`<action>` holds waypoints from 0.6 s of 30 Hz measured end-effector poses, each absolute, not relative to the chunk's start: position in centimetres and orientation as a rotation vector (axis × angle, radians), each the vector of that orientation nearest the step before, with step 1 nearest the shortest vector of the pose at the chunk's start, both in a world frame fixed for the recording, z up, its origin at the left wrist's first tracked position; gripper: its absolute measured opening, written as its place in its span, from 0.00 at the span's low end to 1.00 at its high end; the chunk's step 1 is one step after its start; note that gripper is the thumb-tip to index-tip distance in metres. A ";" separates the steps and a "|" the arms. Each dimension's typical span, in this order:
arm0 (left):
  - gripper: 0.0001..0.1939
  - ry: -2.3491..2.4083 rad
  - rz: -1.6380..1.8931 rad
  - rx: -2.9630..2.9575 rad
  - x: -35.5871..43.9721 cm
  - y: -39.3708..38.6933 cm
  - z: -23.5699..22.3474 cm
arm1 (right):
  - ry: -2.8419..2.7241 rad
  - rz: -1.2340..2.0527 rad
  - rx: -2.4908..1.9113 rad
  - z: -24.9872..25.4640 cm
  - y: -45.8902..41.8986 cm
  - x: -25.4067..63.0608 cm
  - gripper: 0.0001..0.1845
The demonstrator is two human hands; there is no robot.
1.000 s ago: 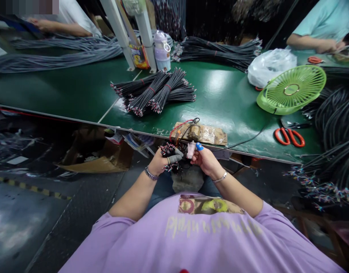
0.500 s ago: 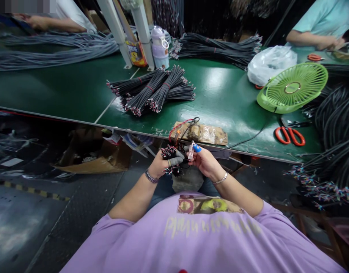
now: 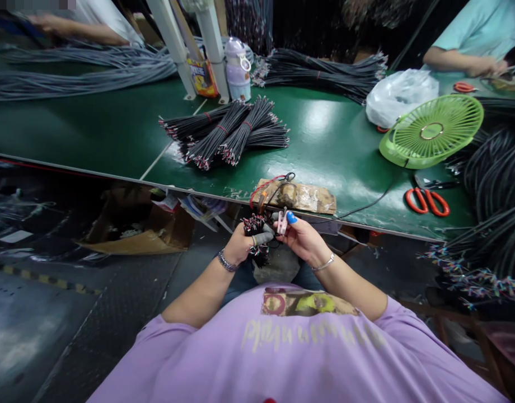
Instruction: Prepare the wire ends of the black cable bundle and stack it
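Clasping the black wires [image 3: 254,225] in your left hand [image 3: 238,245] and pinching the pink clip-like piece [image 3: 282,224] with your right hand [image 3: 303,239], near the surface [image 3: 345,151], hold the tips even and squeeze lightly

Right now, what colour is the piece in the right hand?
The piece is pale pink; head view shows it best.

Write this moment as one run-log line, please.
Left hand: holds black wires; right hand: holds pink piece; on green table: tied wire bundles, green fan

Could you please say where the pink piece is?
In the head view, the pink piece is in the right hand, beside the wires in the left hand.
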State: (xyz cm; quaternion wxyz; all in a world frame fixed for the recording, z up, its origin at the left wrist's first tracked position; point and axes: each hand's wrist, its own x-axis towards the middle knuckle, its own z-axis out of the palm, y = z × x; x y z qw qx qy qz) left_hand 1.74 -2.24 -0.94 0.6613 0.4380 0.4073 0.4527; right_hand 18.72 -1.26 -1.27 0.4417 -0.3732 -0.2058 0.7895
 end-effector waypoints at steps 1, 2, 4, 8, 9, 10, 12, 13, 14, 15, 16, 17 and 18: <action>0.11 0.921 1.024 0.982 1.8 -2.2 -1.0 | -0.508 1.958 -0.927 -1.4 -1.3 18.7 0.15; 0.12 0.917 1.025 0.974 1.8 -2.2 -1.0 | -0.502 1.960 -0.929 -1.5 -1.4 18.7 0.16; 0.12 0.904 1.027 0.964 1.9 -2.3 -0.9 | -0.490 1.984 -0.933 -1.7 -1.6 18.7 0.18; 0.12 0.908 1.022 0.976 1.8 -2.6 -1.0 | -0.474 2.050 -0.908 -2.2 -1.9 19.0 0.22; 0.12 0.916 1.018 0.981 1.7 -2.7 -1.1 | -0.460 2.064 -0.894 -2.3 -2.0 19.1 0.22; 0.12 0.922 1.011 0.988 1.6 -2.8 -1.2 | -0.441 2.080 -0.880 -2.3 -2.2 19.3 0.23; 0.12 0.926 0.981 1.019 1.5 -3.0 -1.4 | -0.413 2.127 -0.858 -2.3 -2.5 19.5 0.23; 0.12 0.921 0.959 1.047 1.4 -3.1 -1.5 | -0.412 2.154 -0.853 -2.2 -2.7 19.6 0.24; 0.12 0.914 0.936 1.083 1.4 -3.2 -1.6 | -0.422 2.178 -0.852 -2.2 -3.0 19.7 0.24; 0.12 0.907 0.917 1.123 1.4 -3.3 -1.6 | -0.444 2.193 -0.855 -2.3 -3.2 19.8 0.25; 0.12 0.906 0.903 1.161 1.3 -3.3 -1.6 | -0.475 2.201 -0.862 -2.3 -3.5 19.9 0.25; 0.13 0.911 0.892 1.193 1.3 -3.4 -1.6 | -0.510 2.202 -0.870 -2.4 -3.7 20.0 0.24; 0.13 0.920 0.885 1.215 1.3 -3.5 -1.6 | -0.544 2.194 -0.878 -2.6 -4.0 20.0 0.23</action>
